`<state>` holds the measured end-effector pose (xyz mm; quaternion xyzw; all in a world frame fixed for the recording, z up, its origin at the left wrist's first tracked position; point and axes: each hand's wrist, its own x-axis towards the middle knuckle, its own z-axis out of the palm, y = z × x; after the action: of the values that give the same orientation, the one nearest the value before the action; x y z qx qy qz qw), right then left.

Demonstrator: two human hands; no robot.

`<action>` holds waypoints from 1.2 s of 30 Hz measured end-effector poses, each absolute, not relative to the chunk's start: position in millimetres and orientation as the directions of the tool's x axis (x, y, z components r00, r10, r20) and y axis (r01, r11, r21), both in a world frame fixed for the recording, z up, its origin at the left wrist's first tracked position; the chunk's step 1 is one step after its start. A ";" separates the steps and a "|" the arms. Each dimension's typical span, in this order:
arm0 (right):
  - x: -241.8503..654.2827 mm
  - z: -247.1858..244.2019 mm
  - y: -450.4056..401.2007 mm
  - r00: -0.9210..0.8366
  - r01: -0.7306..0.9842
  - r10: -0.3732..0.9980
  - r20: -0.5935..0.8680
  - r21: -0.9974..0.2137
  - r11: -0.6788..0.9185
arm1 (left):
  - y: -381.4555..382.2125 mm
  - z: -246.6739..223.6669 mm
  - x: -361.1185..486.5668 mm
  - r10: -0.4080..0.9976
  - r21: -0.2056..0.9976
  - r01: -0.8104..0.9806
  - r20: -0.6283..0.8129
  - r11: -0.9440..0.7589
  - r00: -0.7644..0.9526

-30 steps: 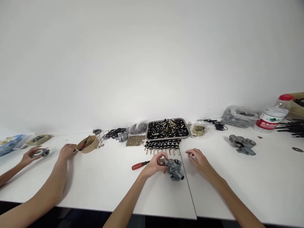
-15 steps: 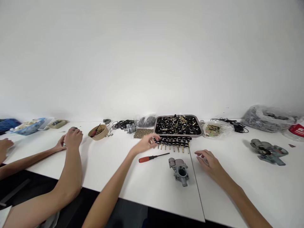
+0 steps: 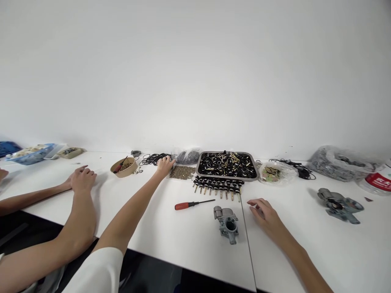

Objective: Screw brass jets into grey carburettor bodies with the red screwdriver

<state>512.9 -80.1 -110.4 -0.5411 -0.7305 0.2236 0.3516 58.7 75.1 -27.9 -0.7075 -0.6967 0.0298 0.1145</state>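
1. Left hand (image 3: 165, 165): beside the cords (image 3: 150, 159); whether it grips anything, I cannot tell.
2. Right hand (image 3: 263, 212): fingers loosely curled, parted, near the carburetor (image 3: 227, 224).
3. Carburetor: on the table (image 3: 165, 238), near the screwdriver (image 3: 185, 206).
4. Beyond: rods (image 3: 217, 186) lined up before the tray (image 3: 227, 178).

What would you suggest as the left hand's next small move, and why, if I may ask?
Probably closing the left hand's fingers gently: they reach down between the tangle of thin black loops and the clear plastic bag of small dark pieces, though whatever they touch is hidden.
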 end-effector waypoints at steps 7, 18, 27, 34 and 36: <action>515.0 -110.7 -79.3 -0.179 0.617 0.952 0.249 -0.725 0.305 | 90.7 -35.8 44.0 0.985 -0.099 0.995 0.170 -0.003 0.020; 516.4 -116.1 -76.9 -0.174 0.613 0.953 0.246 -0.731 0.301 | 44.9 -59.3 -22.2 0.879 0.387 0.912 0.378 0.137 -0.292; 515.1 -109.8 -79.3 -0.161 0.607 0.955 0.249 -0.738 0.295 | 29.9 -82.5 -18.4 0.829 0.532 0.845 0.446 0.057 -0.337; 514.9 -109.0 -79.1 -0.174 0.595 0.951 0.254 -0.743 0.307 | 27.3 -75.0 -9.6 0.830 0.567 0.821 0.424 0.071 -0.364; 515.0 -109.5 -79.4 -0.171 0.598 0.952 0.254 -0.741 0.305 | 23.5 -72.5 -6.3 0.838 0.572 0.817 0.408 0.077 -0.364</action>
<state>515.0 -79.4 -109.5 -0.5351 -0.7241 0.2473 0.3579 -6.3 23.5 -72.5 -0.5638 -0.7335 -0.3792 -0.0136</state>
